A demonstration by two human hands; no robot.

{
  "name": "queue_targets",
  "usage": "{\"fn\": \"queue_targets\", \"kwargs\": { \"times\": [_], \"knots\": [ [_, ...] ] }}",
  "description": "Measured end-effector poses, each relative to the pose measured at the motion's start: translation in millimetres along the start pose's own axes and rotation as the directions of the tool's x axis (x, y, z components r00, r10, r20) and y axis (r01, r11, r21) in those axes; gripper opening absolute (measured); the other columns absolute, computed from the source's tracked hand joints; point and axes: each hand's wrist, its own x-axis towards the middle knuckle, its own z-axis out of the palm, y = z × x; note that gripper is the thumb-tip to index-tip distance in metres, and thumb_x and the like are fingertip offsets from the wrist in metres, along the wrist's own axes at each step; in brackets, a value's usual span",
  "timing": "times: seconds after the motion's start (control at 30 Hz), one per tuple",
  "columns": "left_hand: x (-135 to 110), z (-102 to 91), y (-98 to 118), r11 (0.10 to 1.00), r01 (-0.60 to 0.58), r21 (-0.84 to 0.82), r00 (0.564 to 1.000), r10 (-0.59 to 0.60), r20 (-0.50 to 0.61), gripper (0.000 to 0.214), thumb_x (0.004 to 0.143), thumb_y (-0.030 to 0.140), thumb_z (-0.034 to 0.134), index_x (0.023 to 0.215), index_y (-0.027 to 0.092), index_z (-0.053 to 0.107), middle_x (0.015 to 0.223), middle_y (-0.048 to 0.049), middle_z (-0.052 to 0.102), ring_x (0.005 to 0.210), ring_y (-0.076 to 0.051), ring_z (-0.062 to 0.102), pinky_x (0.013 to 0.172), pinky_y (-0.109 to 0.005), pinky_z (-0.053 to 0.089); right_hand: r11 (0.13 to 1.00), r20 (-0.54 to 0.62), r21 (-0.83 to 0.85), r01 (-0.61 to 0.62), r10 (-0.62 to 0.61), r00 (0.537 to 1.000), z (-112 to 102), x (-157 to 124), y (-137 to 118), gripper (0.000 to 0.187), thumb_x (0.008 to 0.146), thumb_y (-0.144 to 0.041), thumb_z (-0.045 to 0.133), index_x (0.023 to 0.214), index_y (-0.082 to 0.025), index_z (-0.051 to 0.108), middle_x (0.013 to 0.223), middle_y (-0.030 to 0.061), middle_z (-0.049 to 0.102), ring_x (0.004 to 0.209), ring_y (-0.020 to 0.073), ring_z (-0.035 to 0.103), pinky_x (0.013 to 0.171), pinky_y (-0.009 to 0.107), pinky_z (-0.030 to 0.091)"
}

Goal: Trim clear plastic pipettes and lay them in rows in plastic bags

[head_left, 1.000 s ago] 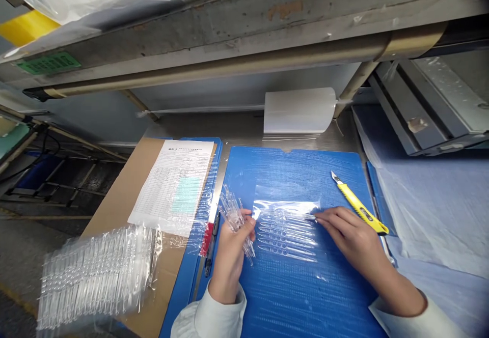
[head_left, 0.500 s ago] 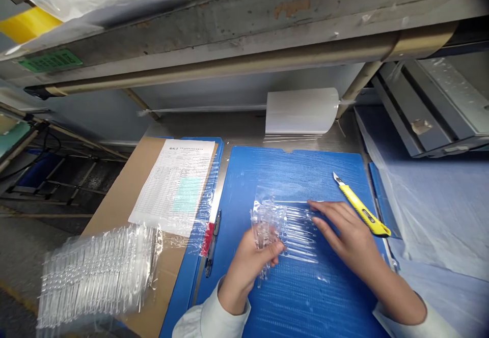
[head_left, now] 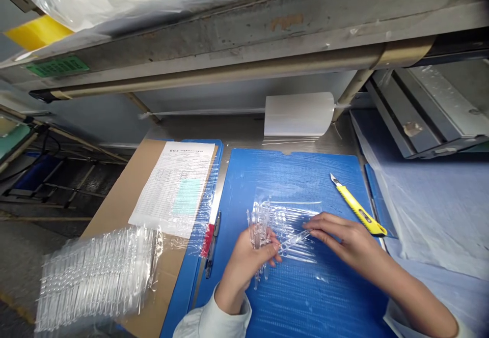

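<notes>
Clear plastic sticks (head_left: 260, 228) bunched in the left hand (head_left: 248, 256), fingers curled round 'em; right hand (head_left: 347, 236) has one slim see-through strip (head_left: 295, 240) pinched between closed fingertips.

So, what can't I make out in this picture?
All in the head view:
Clear, thin plastic pieces in the bare left hand: exact count, hidden by overlap and fingers.
White printed paper sheet: small text, too tiny to read.
Green rectangular label: lettering, blurred.
Grey, metal-looking box: far right part, cut off by the picture's right edge.
</notes>
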Motion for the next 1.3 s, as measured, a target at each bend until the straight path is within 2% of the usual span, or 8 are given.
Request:
{"fn": "queue_targets", "kwargs": {
  "times": [0.17,0.3,0.47,0.67,0.9,1.07,1.2,1.3],
  "knots": [
    [0,-10.8,10,0.996,0.021,0.082,1.0,-0.021,0.006,0.027,0.061,0.026,0.075,0.077,0.014,0.058,0.071,-0.0012,0.062,0.055,-0.012,0.057,0.05,-0.023,0.041,0.998,0.023,-0.053,0.047,-0.045,0.999,-7,-6,5,0.018,0.09,-0.025,0.045,0.089,-0.023,0.063,0.082,0.0029,0.065,0.076,0.0141,0.065,0.066,0.024,0.054],
    [4,-16.4,11,0.98,-0.053,0.19,0.991,0.075,-0.11,0.018,0.063,0.023,0.072,0.073,0.014,0.06,0.067,0.0004,0.062,0.049,-0.01,0.053,0.051,-0.024,0.041,0.99,-0.024,-0.131,0.05,-0.053,0.998,-6,-9,7,0.018,0.09,-0.025,0.045,0.088,-0.023,0.062,0.082,0.0026,0.065,0.076,0.0141,0.065,0.066,0.024,0.054],
    [7,-17.8,10,0.967,-0.236,-0.096,0.899,0.179,-0.4,0.023,0.069,0.028,0.07,0.085,0.016,0.058,0.069,0.0009,0.062,0.059,-0.011,0.057,0.059,-0.025,0.045,0.956,-0.226,-0.287,-0.056,-0.011,0.974,2,-5,23,0.017,0.09,-0.026,0.044,0.086,-0.022,0.06,0.081,0.0032,0.066,0.076,0.0161,0.065,0.068,0.029,0.053],
    [2,-18.3,6,0.973,-0.166,-0.159,0.961,0.123,-0.248,0.025,0.074,0.027,0.068,0.093,0.016,0.056,0.055,0.0075,0.047,0.047,-0.006,0.044,0.05,-0.021,0.038,0.936,-0.233,-0.342,-0.079,-0.003,0.972,16,3,39,0.02,0.092,-0.027,0.042,0.087,-0.019,0.06,0.083,0.0043,0.065,0.078,0.0165,0.063,0.07,0.03,0.051],
    [1,-9.2,4,0.985,-0.076,-0.157,0.993,0.061,-0.097,0.024,0.076,0.029,0.065,0.092,0.014,0.054,0.071,-0.0018,0.062,0.056,-0.01,0.053,0.054,-0.024,0.041,0.946,-0.238,-0.305,-0.111,0.037,0.97,16,5,37,0.022,0.09,-0.032,0.044,0.093,-0.019,0.062,0.09,0.0069,0.065,0.085,0.0211,0.06,0.079,0.037,0.047],
    [3,8.6,-1,0.992,-0.019,-0.122,1.0,0.02,0.005,0.028,0.069,0.028,0.072,0.086,0.013,0.056,0.063,0.0003,0.06,0.054,-0.012,0.055,0.054,-0.025,0.043,0.967,-0.157,0.072,-0.244,0.253,0.955,13,17,-4,0.022,0.088,-0.036,0.045,0.09,-0.021,0.061,0.085,0.0041,0.067,0.079,0.0176,0.062,0.07,0.029,0.048],
    [4,19.4,-6,0.995,-0.002,-0.099,1.0,0.005,0.03,0.032,0.064,0.03,0.075,0.083,0.013,0.055,0.055,0.0025,0.057,0.053,-0.011,0.054,0.054,-0.025,0.044,0.86,0.043,0.331,-0.39,0.399,0.916,24,27,-26,0.024,0.083,-0.042,0.049,0.074,-0.02,0.056,0.063,-0.0009,0.059,0.059,0.0134,0.056,0.056,0.025,0.045],
    [4,19.9,-7,0.994,0.005,-0.111,1.0,-0.003,0.021,0.032,0.066,0.031,0.074,0.083,0.014,0.054,0.058,0.0015,0.059,0.055,-0.013,0.057,0.056,-0.026,0.046,0.798,0.04,0.415,-0.438,0.465,0.884,32,27,-24,0.026,0.082,-0.043,0.051,0.07,-0.02,0.052,0.058,-0.0025,0.053,0.054,0.0115,0.05,0.052,0.024,0.043]
  ]
}}
